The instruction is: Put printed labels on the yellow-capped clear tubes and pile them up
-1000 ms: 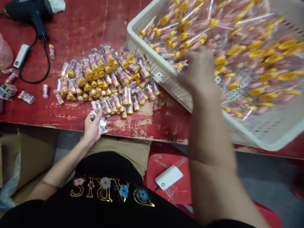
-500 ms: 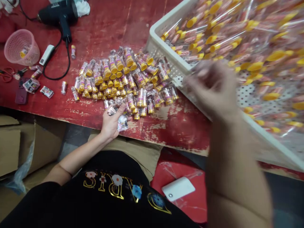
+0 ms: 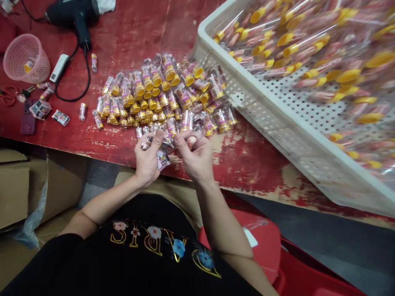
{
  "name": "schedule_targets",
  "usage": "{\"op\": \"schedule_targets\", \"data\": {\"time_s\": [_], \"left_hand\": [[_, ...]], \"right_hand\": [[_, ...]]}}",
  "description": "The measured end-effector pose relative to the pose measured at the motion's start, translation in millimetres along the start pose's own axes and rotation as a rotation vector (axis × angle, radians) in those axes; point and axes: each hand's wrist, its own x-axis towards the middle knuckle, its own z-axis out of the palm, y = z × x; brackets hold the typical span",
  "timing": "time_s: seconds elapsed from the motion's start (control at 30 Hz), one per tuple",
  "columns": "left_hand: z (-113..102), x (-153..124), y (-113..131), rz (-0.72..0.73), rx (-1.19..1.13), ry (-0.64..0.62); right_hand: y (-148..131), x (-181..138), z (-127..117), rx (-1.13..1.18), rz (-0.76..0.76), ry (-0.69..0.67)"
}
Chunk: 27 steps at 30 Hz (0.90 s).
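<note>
Both hands are close together at the near edge of the red table, in front of a pile of small wrapped tubes [image 3: 148, 98] with yellow caps. My left hand [image 3: 147, 162] is closed on small printed plastic packets [image 3: 162, 160]; one hangs below the fingers. Beside it, my right hand [image 3: 199, 158] pinches a small clear-wrapped tube [image 3: 191, 142] with a pinkish end, partly hidden by the fingers. The fingertips of the two hands nearly meet, and clear film lies between them. Whether they touch I cannot tell.
A white perforated crate [image 3: 277, 119] on the right holds many clear-wrapped, yellow-capped tubes. At the far left are a heat gun [image 3: 72, 16] with a looping cord, a pink basket [image 3: 26, 49], a white box [image 3: 59, 68] and red scissors [image 3: 8, 95]. A red stool [image 3: 265, 242] stands below.
My right hand has come from the crate's edge leftward to meet my left hand, now with a small wrapped tube in its fingers. My left hand has barely moved.
</note>
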Motion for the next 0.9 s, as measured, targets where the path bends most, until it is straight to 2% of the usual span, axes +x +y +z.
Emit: {"op": "schedule_targets", "data": {"time_s": [0.1, 0.27, 0.43, 0.6, 0.77, 0.9], "left_hand": [[3.1, -0.1, 3.2, -0.134, 0.020, 0.004], [3.7, 0.5, 9.2, -0.254, 0.051, 0.010], [4.4, -1.3, 8.9, -0.274, 0.043, -0.038], [2.5, -3.3, 7.4, -0.303, 0.065, -0.096], [2.2, -6.1, 5.1, -0.244, 0.061, -0.128], [2.9, -9.0, 4.9, -0.266, 0.063, -0.138]], "right_hand": [[-8.6, -8.5, -11.8, -0.074, -0.053, -0.027], [-21.0, -33.1, -39.4, -0.462, -0.239, -0.081], [-21.4, -46.3, -40.8, -0.642, -0.414, 0.026], [-34.5, -49.1, -42.0, -0.662, -0.584, 0.034], [-43.0, -53.7, -46.6, -0.643, -0.549, 0.065], [-42.9, -54.3, -44.9, -0.641, -0.565, 0.086]]}}
